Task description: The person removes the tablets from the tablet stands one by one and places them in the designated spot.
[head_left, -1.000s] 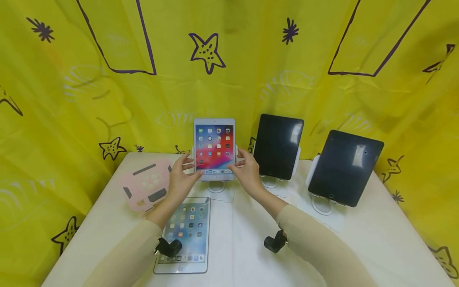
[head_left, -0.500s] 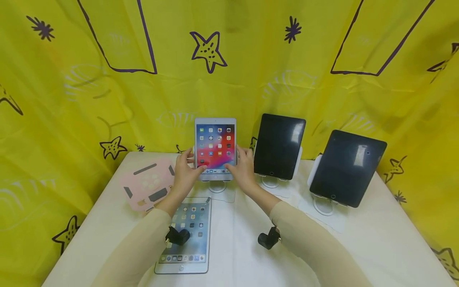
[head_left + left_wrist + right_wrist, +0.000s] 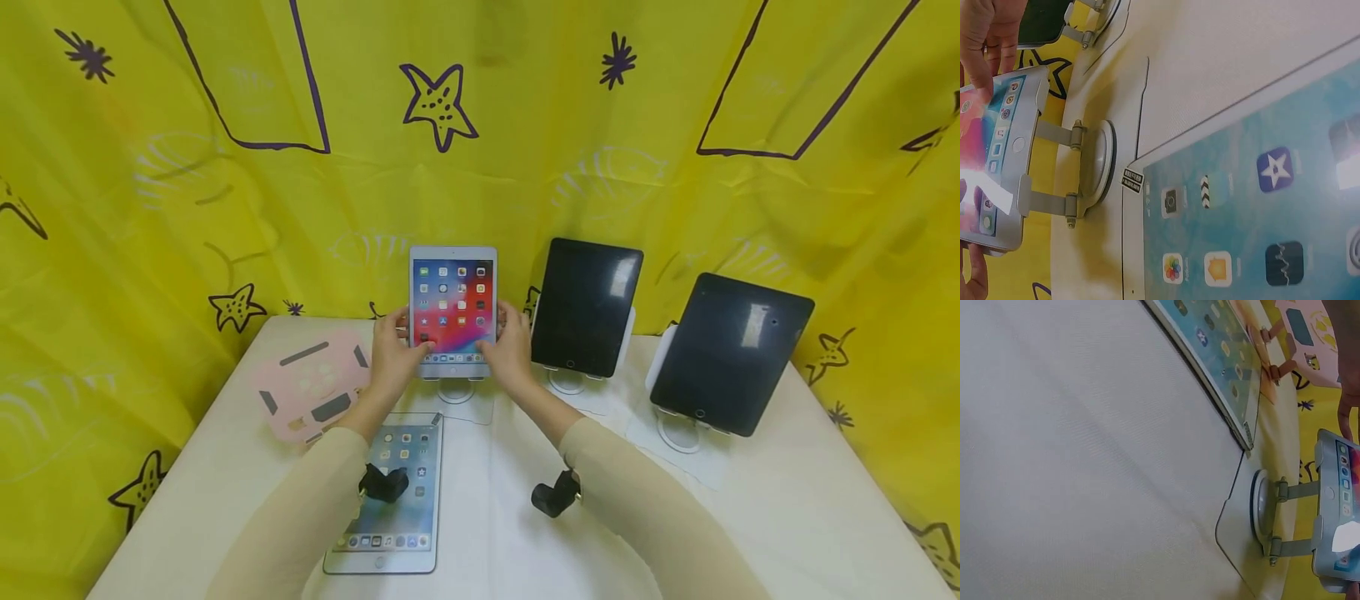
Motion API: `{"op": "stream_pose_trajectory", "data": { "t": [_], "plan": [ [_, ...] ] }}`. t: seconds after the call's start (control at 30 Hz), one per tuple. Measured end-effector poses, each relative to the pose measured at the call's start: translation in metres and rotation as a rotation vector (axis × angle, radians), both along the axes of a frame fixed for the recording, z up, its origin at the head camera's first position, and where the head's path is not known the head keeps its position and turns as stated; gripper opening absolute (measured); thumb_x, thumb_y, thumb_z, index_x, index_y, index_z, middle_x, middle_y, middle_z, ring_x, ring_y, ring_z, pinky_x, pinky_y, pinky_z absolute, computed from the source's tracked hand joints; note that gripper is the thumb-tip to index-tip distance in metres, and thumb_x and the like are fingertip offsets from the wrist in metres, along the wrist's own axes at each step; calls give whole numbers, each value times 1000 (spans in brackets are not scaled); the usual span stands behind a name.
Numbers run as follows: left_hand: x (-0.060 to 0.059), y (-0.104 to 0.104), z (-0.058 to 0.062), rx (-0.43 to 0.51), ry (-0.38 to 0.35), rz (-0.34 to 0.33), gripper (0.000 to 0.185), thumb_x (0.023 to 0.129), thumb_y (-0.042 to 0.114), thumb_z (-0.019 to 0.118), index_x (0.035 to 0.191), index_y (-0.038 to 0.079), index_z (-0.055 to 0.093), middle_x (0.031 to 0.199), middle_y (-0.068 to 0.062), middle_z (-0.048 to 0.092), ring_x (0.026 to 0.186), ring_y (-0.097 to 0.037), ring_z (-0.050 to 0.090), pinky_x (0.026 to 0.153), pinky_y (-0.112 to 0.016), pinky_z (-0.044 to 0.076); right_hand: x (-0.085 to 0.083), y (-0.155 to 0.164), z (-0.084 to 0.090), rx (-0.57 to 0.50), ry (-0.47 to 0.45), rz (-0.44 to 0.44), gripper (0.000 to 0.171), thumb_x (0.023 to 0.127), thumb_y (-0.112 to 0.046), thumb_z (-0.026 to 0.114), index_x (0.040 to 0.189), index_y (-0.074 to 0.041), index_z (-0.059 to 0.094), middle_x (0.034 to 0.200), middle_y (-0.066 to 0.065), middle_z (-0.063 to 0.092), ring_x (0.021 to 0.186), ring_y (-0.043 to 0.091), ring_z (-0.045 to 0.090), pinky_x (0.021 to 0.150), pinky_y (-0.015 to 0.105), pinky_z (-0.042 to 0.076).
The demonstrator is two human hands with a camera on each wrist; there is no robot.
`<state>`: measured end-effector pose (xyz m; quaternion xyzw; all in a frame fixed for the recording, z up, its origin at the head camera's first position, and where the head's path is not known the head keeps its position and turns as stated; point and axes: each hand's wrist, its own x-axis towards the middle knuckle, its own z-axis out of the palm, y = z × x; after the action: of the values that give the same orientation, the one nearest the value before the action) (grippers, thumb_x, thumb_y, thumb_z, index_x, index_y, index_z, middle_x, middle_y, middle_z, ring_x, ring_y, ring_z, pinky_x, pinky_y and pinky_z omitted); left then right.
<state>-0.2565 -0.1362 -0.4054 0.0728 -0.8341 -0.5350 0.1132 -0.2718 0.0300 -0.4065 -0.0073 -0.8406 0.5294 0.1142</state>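
A white tablet with a lit home screen (image 3: 453, 310) stands upright in a white stand (image 3: 453, 388) at the back of the table. My left hand (image 3: 397, 350) grips its lower left edge, thumb on the front. My right hand (image 3: 508, 348) grips the lower right edge the same way. In the left wrist view the tablet (image 3: 997, 162) sits in the stand's arms (image 3: 1079, 169), with fingertips at both its edges. A second lit tablet (image 3: 390, 500) lies flat on the table under my left forearm.
Two dark tablets (image 3: 587, 304) (image 3: 731, 354) lean on white stands to the right. A pink stand (image 3: 311, 387) sits at the left. The white table (image 3: 787, 517) is backed by a yellow curtain (image 3: 150, 208) on three sides.
Both hands have moved forward and closed in from either side. They now hold the upright tablet's lower edges; a second ago the fingers were spread just in front of it.
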Motion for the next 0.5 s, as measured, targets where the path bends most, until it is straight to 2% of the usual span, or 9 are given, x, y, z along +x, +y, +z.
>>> {"op": "stream_pose_trajectory", "data": {
  "t": [0.2,0.33,0.5],
  "plan": [
    [-2,0,-2,3,-5,41,63,81,3,72,136,8,42,123,-13,45,107,-26,48,89,-39,51,1,-3,-1,-49,-20,-27,64,81,-3,72,138,-11,43,117,16,47,99,28,54,83,37,55],
    [-3,-1,-2,13,-7,37,60,82,4,71,135,8,42,120,-13,46,105,-26,48,89,-38,50,4,-3,2,-131,-30,-31,61,82,-5,71,137,-10,44,113,16,47,96,27,51,82,36,53],
    [-1,-6,-1,5,18,15,58,82,4,72,133,4,44,116,-15,47,102,-27,47,88,-39,47,4,0,2,-177,1,4,57,83,-5,71,133,-8,45,105,14,49,90,24,47,76,28,47]
  ]
}}
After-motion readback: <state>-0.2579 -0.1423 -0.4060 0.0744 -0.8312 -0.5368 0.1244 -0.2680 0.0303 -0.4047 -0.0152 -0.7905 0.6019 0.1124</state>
